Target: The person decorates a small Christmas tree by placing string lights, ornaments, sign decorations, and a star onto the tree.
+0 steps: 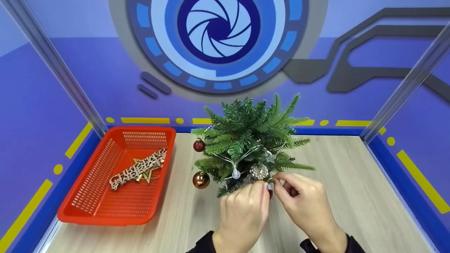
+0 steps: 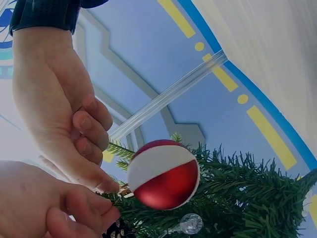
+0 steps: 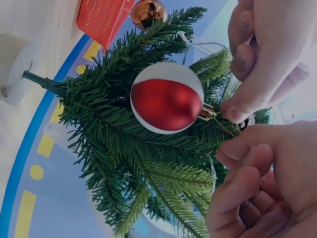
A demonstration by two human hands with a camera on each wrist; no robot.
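Observation:
A red and white bauble (image 3: 168, 101) with a gold cap hangs low at the front of a small artificial Christmas tree (image 1: 246, 137). Its thin gold string (image 3: 224, 127) runs from the cap to both hands. My left hand (image 1: 242, 214) pinches the string close to the cap, while my right hand (image 1: 307, 200) pinches it a little farther along. From the head view, most of the bauble is hidden behind the left hand. Just above the fingertips sits a frosted pinecone (image 1: 259, 171), and a clear light bulb (image 1: 236, 172) on a wire hangs left of it.
At left stands a red basket (image 1: 116, 221) with a wooden letter sign (image 1: 139, 168) and a gold star (image 1: 147, 175) inside. A copper bauble (image 1: 201, 180) and a small dark red bauble (image 1: 199, 145) hang on the tree's left side. Printed panels (image 1: 81, 77) enclose the table.

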